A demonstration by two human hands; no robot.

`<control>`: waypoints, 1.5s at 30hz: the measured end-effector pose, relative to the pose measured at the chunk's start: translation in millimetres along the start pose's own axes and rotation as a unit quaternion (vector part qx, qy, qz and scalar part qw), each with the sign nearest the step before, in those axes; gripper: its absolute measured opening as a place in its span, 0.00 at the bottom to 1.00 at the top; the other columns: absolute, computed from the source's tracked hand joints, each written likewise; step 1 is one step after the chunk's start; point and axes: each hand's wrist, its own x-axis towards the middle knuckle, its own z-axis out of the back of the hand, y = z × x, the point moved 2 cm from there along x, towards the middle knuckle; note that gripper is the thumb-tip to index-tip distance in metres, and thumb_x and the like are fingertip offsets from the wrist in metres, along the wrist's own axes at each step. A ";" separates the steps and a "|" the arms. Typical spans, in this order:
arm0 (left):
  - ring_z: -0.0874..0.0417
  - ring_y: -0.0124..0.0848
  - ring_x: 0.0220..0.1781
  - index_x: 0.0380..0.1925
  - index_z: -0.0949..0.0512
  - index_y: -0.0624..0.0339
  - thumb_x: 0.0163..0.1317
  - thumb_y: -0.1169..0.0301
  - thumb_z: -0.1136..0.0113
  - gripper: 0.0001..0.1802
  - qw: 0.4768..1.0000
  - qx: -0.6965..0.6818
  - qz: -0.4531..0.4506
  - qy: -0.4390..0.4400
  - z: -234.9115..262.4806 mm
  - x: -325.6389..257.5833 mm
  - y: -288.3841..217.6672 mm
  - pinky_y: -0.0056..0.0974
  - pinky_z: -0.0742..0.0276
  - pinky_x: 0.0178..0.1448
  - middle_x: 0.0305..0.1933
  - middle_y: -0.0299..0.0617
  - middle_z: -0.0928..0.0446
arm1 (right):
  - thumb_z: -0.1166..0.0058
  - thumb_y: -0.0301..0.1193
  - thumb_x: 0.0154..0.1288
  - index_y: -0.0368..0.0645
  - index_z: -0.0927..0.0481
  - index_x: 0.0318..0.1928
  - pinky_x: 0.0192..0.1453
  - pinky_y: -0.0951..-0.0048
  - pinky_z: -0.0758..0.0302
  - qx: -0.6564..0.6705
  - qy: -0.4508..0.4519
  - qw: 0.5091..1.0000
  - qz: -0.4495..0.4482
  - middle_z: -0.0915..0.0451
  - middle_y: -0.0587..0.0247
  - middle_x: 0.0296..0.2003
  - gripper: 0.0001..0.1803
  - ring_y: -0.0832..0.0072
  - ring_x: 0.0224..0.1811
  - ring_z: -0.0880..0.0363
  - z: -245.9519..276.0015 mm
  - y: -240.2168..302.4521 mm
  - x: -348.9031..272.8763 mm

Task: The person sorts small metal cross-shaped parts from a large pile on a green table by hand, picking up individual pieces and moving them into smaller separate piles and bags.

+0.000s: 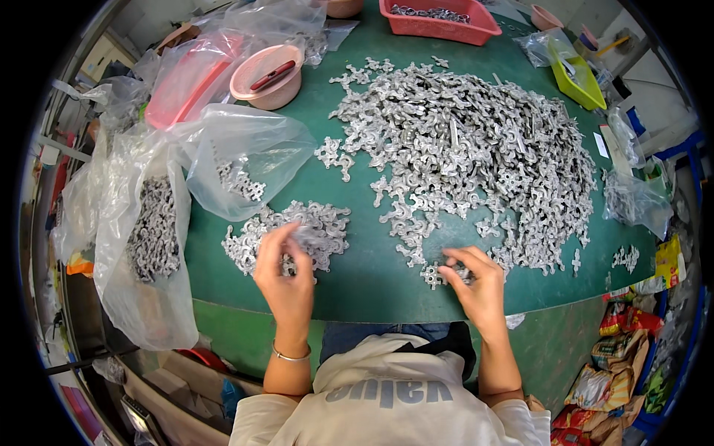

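Note:
My left hand [282, 271] hovers at the near side of a smaller heap of silvery metal parts [323, 223]. Its thumb and forefinger are curled, and a motion-smeared metal part is at the fingertips; whether they grip it does not show. On the right, my right hand [480, 286] bends over the near edge of a large pile of similar small cast parts [483, 149]. A gap shows between its thumb and forefinger, so it looks open. One flat, lobed metal part [431, 276] lies beside the thumb tip, and more are partly hidden under the fingers.
Plastic bags of parts [119, 297] stand at the left of the green table [357, 290]. Behind them is a pink bowl [268, 100] with red-handled pliers [273, 76] across it. A red tray [446, 31] and a yellow-green tray [576, 85] sit farther back.

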 end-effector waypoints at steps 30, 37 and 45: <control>0.23 0.27 0.33 0.36 0.22 0.70 0.50 0.85 0.42 0.11 0.895 -0.305 0.082 0.316 -47.9 -45.8 -39.3 0.28 0.25 0.38 0.36 0.47 0.24 | 0.52 0.26 0.62 0.38 0.25 0.25 0.17 0.86 0.52 0.493 0.052 0.847 -0.194 0.30 0.71 0.15 0.09 0.92 0.13 0.46 -0.6 10.6 -20.0; 0.24 0.27 0.24 0.29 0.23 0.73 0.57 0.80 0.48 0.06 0.852 -0.362 0.221 0.307 -49.0 -50.9 -39.2 0.28 0.28 0.30 0.28 0.47 0.24 | 0.53 0.23 0.61 0.36 0.28 0.25 0.30 0.82 0.37 0.382 0.026 0.917 -0.112 0.27 0.66 0.22 0.08 0.84 0.24 0.32 2.4 22.1 -19.2; 0.26 0.27 0.22 0.26 0.24 0.72 0.59 0.77 0.49 0.08 0.798 -0.410 0.303 0.322 -49.9 -52.9 -38.4 0.29 0.30 0.28 0.27 0.46 0.24 | 0.54 0.22 0.61 0.34 0.29 0.25 0.32 0.80 0.34 0.380 0.011 0.920 -0.095 0.27 0.63 0.25 0.07 0.81 0.25 0.30 3.5 24.9 -20.2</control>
